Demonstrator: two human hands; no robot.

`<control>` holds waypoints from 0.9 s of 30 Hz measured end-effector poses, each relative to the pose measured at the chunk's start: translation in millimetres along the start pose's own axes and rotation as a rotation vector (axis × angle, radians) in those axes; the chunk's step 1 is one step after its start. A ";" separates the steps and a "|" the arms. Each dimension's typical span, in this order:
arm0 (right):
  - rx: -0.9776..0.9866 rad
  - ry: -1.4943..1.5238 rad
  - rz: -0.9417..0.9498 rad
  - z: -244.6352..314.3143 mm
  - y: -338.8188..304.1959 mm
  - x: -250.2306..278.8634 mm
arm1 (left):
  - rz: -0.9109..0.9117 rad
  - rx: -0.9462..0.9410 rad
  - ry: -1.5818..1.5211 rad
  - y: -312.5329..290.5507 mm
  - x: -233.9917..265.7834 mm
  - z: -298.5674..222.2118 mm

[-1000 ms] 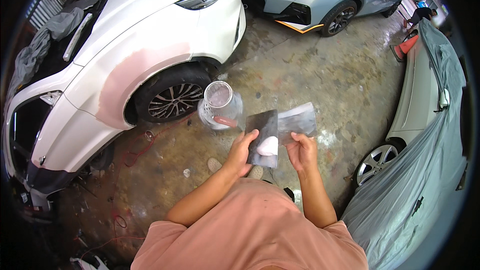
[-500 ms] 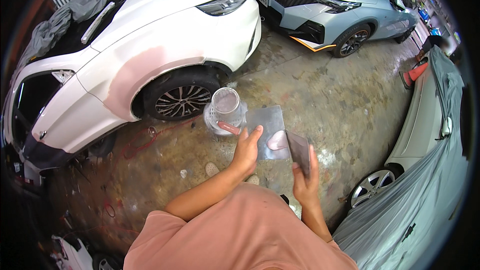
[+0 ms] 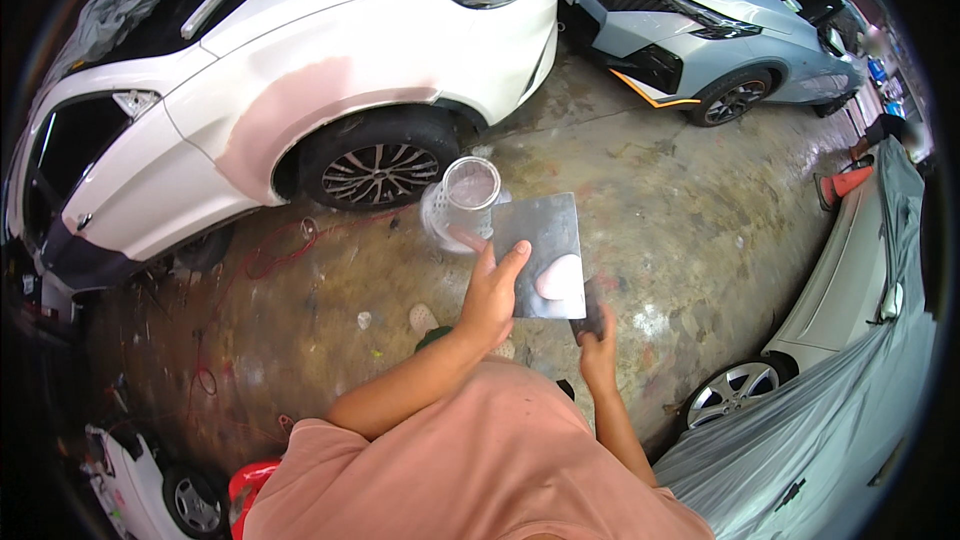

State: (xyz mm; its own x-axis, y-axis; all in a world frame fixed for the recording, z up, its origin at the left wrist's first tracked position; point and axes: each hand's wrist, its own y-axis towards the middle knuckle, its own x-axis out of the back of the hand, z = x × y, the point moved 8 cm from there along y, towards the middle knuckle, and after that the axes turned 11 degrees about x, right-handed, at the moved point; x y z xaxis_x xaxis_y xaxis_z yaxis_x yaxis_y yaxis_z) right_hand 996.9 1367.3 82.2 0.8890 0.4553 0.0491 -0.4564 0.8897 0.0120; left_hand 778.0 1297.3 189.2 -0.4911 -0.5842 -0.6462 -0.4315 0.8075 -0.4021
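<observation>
My left hand (image 3: pixel 492 290) grips a grey metal plate (image 3: pixel 540 225), its thumb flat on top. A smooth lump of pale pink putty (image 3: pixel 562 280) lies near the plate's right edge. A reddish handle (image 3: pixel 466 238) sticks out left of my fingers; whether it belongs to the plate I cannot tell. My right hand (image 3: pixel 598 345) is closed on a dark, flat putty spreader (image 3: pixel 590 308), blurred and partly hidden behind the plate's lower right corner. Beyond the plate stands an open tub (image 3: pixel 472 183) with a pale rim, on the floor by the white car's wheel.
A white car (image 3: pixel 260 50) with a pinkish patch (image 3: pixel 290 115) around its front wheel arch stands at left. A light blue car (image 3: pixel 680 0) is ahead. At right, a cover (image 3: pixel 800 480) drapes a pale car; an orange cone (image 3: pixel 845 186) stands near it. A red hose (image 3: pixel 265 265) crosses the floor.
The spreader has dropped from upright beside the putty to lower, partly behind the plate; my right hand moved down and slightly left. The view has shifted, and a red object appears at lower left.
</observation>
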 end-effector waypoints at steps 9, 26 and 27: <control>-0.289 0.863 -0.108 20.6 78.2 -90.6 | -0.127 0.337 -0.094 -16.5 108.9 15.3; -0.273 0.803 0.006 46.9 83.7 -356.1 | -0.230 0.076 -0.336 -24.6 308.5 -147.7; -0.253 0.735 -0.006 55.6 77.1 -365.1 | -0.214 0.084 -0.350 -23.6 314.5 -156.3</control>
State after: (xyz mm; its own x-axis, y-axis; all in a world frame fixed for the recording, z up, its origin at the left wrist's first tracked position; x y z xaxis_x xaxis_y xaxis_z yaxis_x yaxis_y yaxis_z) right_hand 635.1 1267.9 120.7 0.7288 0.2767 -0.6264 -0.5071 0.8327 -0.2222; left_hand 515.5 1081.8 96.9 -0.1043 -0.6886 -0.7176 -0.4259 0.6830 -0.5934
